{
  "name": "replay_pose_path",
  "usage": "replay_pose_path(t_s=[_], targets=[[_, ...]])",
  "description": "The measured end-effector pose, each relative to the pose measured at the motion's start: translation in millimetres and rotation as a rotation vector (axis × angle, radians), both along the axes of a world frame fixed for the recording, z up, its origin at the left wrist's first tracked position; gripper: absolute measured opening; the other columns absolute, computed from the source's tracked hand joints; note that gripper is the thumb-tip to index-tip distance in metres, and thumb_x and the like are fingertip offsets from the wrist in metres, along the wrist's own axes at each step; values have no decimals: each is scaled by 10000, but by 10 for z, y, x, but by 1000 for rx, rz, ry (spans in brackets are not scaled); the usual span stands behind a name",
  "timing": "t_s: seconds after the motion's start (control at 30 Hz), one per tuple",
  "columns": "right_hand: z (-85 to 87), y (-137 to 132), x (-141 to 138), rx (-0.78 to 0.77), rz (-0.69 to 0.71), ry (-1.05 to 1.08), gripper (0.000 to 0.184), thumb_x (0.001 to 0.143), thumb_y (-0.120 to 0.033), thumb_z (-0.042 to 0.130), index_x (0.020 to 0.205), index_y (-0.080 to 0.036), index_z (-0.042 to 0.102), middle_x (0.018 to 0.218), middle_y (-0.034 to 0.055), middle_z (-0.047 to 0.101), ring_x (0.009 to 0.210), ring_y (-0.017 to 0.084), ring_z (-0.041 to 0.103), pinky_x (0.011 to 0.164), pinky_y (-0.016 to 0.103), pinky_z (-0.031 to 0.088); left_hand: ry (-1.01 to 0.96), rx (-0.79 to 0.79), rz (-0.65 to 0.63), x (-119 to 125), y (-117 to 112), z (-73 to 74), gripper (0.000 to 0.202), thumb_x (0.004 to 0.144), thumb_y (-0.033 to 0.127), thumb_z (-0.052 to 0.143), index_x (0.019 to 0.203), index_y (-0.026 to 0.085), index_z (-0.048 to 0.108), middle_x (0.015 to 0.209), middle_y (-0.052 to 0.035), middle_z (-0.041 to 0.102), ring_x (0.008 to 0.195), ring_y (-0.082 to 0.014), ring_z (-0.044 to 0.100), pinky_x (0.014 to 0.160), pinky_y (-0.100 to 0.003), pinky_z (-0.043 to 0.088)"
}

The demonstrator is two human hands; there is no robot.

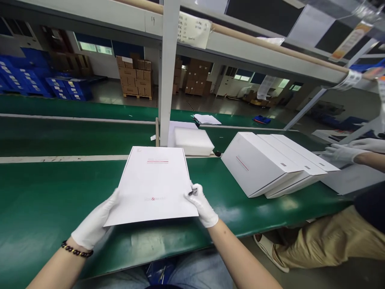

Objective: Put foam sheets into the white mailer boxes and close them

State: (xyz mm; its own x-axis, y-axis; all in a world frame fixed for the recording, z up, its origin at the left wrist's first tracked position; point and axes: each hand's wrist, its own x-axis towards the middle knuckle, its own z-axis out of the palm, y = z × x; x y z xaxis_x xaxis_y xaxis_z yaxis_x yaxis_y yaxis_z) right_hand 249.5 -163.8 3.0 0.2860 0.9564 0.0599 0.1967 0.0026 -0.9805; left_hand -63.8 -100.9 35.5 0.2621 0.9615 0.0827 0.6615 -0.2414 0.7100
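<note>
A flat white box with a thin red line and small printing on its top lies before me, its near edge tilted toward me. My left hand, in a white glove, grips its left near side, the fingertips hidden beneath. On the opposite edge is my right hand, also gloved and closed, with a small dark object like a pen held in the fingers against the box's side. Under the box runs the green work surface.
Several white boxes lean in a row to the right. A co-worker's gloved hands are beyond them. White foam blocks sit behind my box, next to a metal post. Papers lie farther back.
</note>
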Motion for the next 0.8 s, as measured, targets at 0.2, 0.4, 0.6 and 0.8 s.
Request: replay_pose_path(t_s=[0.2,0.4,0.6,0.8], targets=[[6,-181,-261,-21,-42,249,394,744,-474,638,884,-261,338,956,20,573,885,177,598,812,344,518,-586,-486,-28,116,-105,55,762,783,615,590,1400,187,465,1422,-76,522,1298,-274,496,1071,-343,459],[-143,-7,-318,-102,-247,61,418,656,-362,701,846,-260,343,829,-25,581,768,167,594,738,315,499,-37,-319,268,202,192,-174,658,840,531,466,1360,129,471,1306,-148,608,1249,-363,523,1081,-512,381],[-111,93,-14,-221,-43,-361,412,640,-212,743,968,-241,496,892,11,637,819,204,631,750,323,490,310,-210,43,14,506,-298,651,797,550,486,1342,198,548,1435,-89,504,1414,-386,280,1106,-524,327],[-152,240,168,-167,34,-593,612,587,-200,811,1138,-225,545,1108,93,630,1010,263,608,842,368,476,273,-66,-90,-93,799,-315,663,654,427,713,1270,196,629,1432,-88,507,1399,-345,331,1195,-472,108]])
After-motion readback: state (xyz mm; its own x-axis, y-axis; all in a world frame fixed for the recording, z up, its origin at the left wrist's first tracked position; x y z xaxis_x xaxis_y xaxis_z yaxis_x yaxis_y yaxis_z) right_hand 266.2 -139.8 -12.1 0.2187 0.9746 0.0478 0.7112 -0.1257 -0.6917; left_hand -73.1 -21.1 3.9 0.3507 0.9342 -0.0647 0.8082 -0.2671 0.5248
